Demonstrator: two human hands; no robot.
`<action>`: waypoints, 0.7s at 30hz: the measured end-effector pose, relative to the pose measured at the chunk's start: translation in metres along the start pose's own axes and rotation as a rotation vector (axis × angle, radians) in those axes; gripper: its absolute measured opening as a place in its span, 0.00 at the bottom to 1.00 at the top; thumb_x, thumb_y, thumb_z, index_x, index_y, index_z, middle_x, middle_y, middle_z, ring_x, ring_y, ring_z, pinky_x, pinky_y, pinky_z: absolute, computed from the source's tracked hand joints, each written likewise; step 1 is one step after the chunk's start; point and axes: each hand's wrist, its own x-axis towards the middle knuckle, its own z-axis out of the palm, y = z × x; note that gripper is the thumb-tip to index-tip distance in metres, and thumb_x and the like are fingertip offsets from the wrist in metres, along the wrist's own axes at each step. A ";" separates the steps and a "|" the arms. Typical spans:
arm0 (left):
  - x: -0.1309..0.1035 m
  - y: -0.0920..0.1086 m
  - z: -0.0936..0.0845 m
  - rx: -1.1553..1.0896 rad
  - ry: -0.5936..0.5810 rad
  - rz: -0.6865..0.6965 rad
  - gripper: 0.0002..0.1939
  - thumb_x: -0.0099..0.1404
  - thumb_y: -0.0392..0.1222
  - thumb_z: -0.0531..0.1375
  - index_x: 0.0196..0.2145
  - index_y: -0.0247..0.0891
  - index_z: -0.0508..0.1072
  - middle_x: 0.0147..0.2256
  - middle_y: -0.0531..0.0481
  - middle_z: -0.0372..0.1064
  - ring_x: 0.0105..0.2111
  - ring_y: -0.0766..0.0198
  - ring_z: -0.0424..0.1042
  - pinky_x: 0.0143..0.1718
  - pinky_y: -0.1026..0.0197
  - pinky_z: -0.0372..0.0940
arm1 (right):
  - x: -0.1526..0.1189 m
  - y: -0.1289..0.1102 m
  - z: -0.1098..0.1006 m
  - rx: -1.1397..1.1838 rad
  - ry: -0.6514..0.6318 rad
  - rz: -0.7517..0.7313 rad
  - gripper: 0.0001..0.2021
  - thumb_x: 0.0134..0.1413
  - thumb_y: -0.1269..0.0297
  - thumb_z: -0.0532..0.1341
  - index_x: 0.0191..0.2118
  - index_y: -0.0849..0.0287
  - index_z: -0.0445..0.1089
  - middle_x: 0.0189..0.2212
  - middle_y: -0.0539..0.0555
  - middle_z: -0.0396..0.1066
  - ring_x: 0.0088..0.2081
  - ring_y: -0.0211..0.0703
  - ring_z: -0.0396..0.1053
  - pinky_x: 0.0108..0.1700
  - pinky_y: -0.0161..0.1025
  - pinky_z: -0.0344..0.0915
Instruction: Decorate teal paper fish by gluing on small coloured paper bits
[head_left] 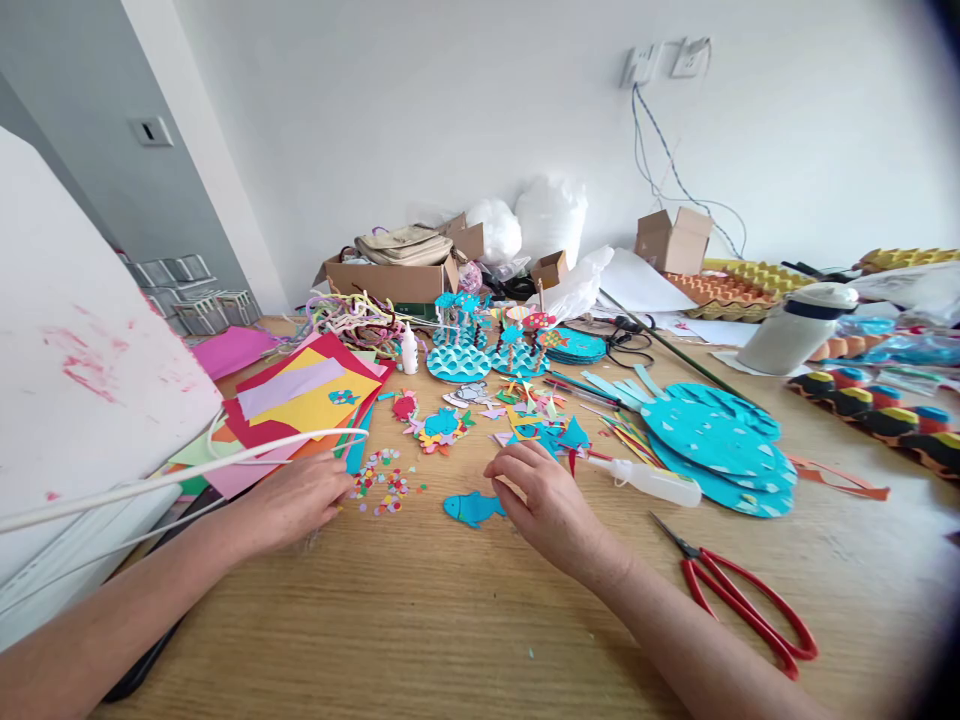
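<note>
A blue paper fish [471, 509] lies flat on the wooden table. My right hand [541, 497] is at its right end, fingers bent down and covering part of that end; what the fingertips grip, if anything, is hidden. My left hand [304, 492] rests at the left edge of a scatter of small coloured paper dots [386, 483], its fingertips partly hidden. Behind the fish are a colourful paper cut-out [440, 426] and blue paper scraps [547, 436]. A white glue bottle [660, 483] lies to the right of my right hand.
Red-handled scissors [739, 600] lie at right, near my right forearm. Blue paper shapes [712, 445] are stacked beyond them. Coloured sheets [300, 390] and a white cable [150, 485] are at left. Paper sea models [459, 362], a small glue bottle [409, 352] and a white tumbler [796, 328] stand farther back.
</note>
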 end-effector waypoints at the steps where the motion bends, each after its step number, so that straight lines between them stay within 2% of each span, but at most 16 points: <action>1: 0.000 0.000 0.001 0.008 -0.004 0.004 0.06 0.55 0.30 0.55 0.25 0.38 0.68 0.29 0.49 0.67 0.33 0.58 0.65 0.33 0.59 0.58 | 0.000 0.000 0.000 -0.001 -0.001 0.001 0.08 0.52 0.75 0.52 0.31 0.60 0.67 0.30 0.55 0.68 0.35 0.43 0.62 0.37 0.40 0.60; 13: -0.003 0.006 0.009 0.109 0.015 -0.012 0.08 0.57 0.29 0.53 0.30 0.38 0.70 0.33 0.46 0.69 0.36 0.55 0.66 0.38 0.54 0.59 | 0.001 0.000 0.001 -0.008 -0.010 0.003 0.08 0.53 0.75 0.52 0.31 0.60 0.67 0.30 0.55 0.68 0.35 0.42 0.62 0.38 0.40 0.60; 21: -0.003 0.005 0.011 0.078 0.031 0.002 0.10 0.56 0.28 0.51 0.28 0.38 0.69 0.32 0.48 0.68 0.35 0.56 0.65 0.36 0.56 0.59 | 0.001 0.000 0.000 -0.008 -0.007 0.007 0.08 0.52 0.75 0.52 0.31 0.60 0.67 0.29 0.55 0.68 0.35 0.43 0.62 0.38 0.40 0.60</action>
